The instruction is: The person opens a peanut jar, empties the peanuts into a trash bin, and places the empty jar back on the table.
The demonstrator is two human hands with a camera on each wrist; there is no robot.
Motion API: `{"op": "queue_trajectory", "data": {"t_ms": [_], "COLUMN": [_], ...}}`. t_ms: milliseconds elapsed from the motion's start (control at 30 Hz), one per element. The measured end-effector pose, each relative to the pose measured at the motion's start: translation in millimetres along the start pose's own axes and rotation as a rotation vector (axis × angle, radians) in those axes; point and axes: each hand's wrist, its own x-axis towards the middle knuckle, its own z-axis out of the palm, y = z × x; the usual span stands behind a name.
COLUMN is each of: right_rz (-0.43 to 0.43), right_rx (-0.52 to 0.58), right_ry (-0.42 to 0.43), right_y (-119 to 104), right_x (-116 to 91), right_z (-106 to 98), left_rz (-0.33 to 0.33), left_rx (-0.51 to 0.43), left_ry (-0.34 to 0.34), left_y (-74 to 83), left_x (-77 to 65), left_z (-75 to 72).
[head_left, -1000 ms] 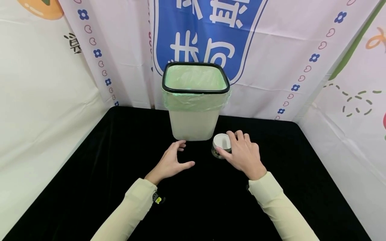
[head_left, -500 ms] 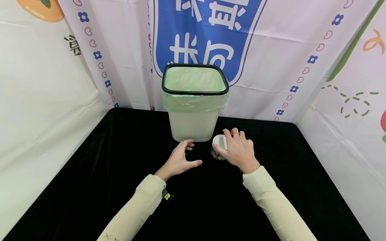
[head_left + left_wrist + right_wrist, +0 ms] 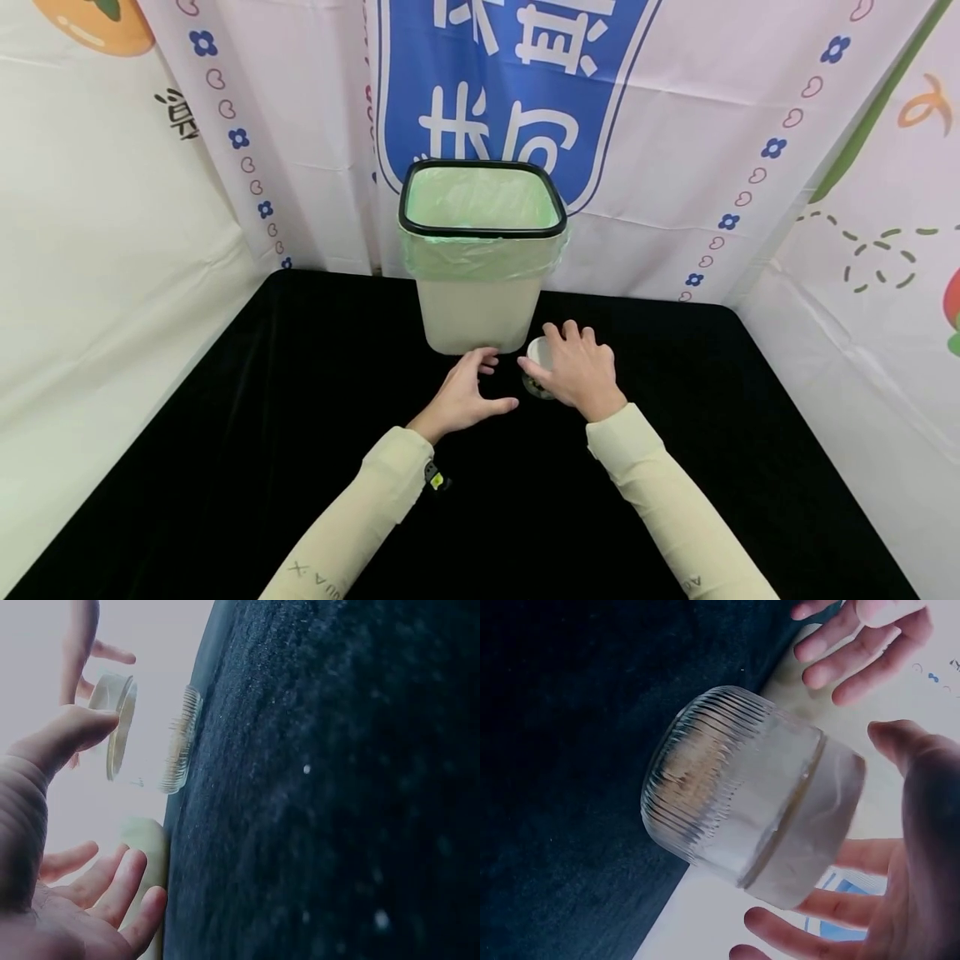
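Note:
A glass jar [image 3: 720, 780] with a ribbed base and a pale lid [image 3: 538, 353] stands on the black cloth, brownish contents showing through the glass. My right hand [image 3: 581, 371] hovers over the lid with fingers spread around it. In the right wrist view, the thumb [image 3: 896, 739] sits apart from the lid; some fingers pass behind it, and contact there cannot be made out. Left of the jar, my left hand [image 3: 465, 396] has its thumb and fingers apart, with nothing between them. From the left wrist, its thumb [image 3: 82, 731] overlaps the view of the lid.
A cream bin [image 3: 480, 312] with a black rim and a green liner stands just behind the hands. Printed white cloth walls [image 3: 667, 150] close off the back and both sides of the black-covered table [image 3: 300, 417].
My left hand has moved right, nearer the jar. My right hand has shifted left, covering more of the lid. The jar itself appears to stay in place.

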Motion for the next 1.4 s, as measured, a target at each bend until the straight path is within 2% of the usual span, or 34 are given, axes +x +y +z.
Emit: {"op": "queue_trajectory", "data": {"t_ms": [400,700,967,1100,1400], "right_rz": [-0.007,-0.036,-0.044,-0.053,-0.08], "right_rx": [-0.024,-0.046,-0.043,-0.035,-0.002], "right_ry": [-0.007,0.035,0.049,0.058,0.094], "right_y": [-8,-8,-7,-8,-19], "right_x": [7,10,11,12,17], "right_z": [12,15,15,14,1], "left_rz": [0.005,-0.009,0.004,-0.003,-0.032], "left_rx": [0.001,-0.017,-0.018,-0.048,-0.081], "left_ry": [-0.022,-0.051,-0.052,-0.051,-0.04], "left_y": [3.0,5.6,6.2,6.9,5.2], "left_x": [8.9,15.0,18.0,18.8,23.1], "left_z": [8.3,12.3,18.6,20.8,23.8]}}
